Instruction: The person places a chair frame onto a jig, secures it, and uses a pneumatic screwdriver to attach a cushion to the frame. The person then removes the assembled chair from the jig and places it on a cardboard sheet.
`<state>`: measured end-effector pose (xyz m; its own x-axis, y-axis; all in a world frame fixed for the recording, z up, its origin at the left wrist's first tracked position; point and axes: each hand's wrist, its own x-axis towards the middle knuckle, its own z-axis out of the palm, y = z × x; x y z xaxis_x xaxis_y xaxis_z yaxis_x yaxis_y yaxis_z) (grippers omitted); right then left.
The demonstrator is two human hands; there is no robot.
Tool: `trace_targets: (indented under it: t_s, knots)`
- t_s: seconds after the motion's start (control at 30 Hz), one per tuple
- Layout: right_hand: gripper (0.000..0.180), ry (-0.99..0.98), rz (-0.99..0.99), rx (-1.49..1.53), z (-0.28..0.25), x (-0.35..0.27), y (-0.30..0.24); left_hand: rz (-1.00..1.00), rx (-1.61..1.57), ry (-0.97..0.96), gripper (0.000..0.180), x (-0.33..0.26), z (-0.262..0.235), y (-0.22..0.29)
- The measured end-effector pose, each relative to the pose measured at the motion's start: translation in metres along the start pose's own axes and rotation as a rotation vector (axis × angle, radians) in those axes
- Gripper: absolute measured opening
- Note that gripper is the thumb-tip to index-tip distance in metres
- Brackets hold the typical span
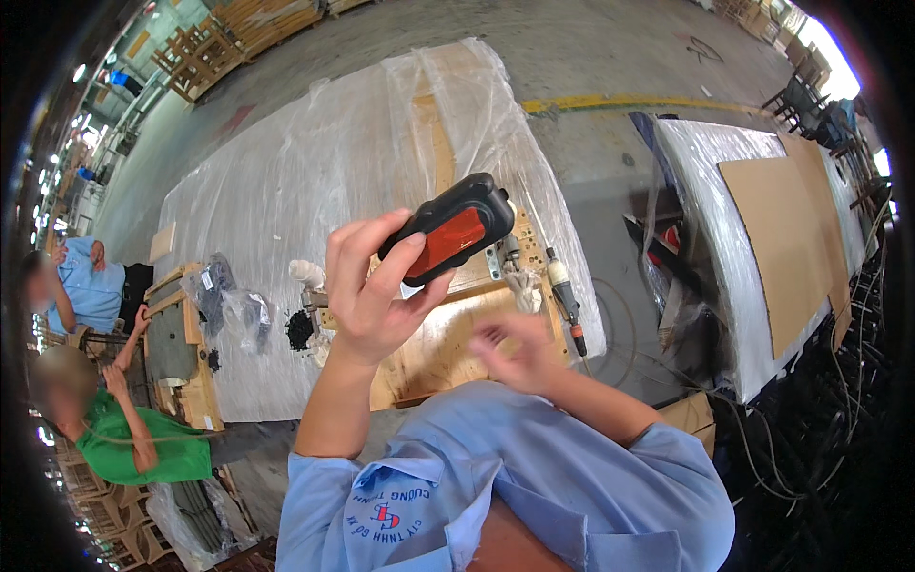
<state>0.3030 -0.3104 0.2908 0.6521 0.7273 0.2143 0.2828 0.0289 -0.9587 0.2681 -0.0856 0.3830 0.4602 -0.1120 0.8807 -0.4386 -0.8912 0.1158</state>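
Observation:
My left hand is raised over the work surface, its fingers and thumb closed round a black, rounded handheld device with a shiny orange-red panel. The device is held tilted, and what it is I cannot make out. Lower and to the right, my right hand is smeared by motion over a wooden jig, its fingers too blurred to read. A metal clamp sits on the jig's far right part. Right of the jig lies a power screwdriver with a dark body and orange-black tip.
Clear plastic film covers the large stack under the jig. Left of it lie a pile of small black parts and plastic bags. Two co-workers, one in a green shirt, are at the left. Cardboard tops a wrapped stack at right.

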Motion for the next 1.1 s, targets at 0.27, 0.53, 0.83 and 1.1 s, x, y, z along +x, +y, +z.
trace_targets:
  t_s: [0.27,0.53,0.83,1.1]
  knots:
    - [0.068,0.26,-0.009,0.007,-0.04,0.057,-0.098,0.016,0.054,-0.066,0.068,-0.017,-0.003,0.019]
    - [0.054,0.133,0.049,0.127,-0.024,0.057,-0.079,0.009,0.088,-0.104,0.065,-0.032,-0.014,0.03]
    - [0.044,-0.007,0.179,0.144,-0.034,0.053,-0.087,-0.03,0.027,-0.139,0.065,-0.04,-0.024,0.031]
    - [0.039,-0.088,0.186,0.086,-0.039,0.051,-0.081,-0.062,0.005,-0.21,0.062,-0.04,-0.029,0.035]
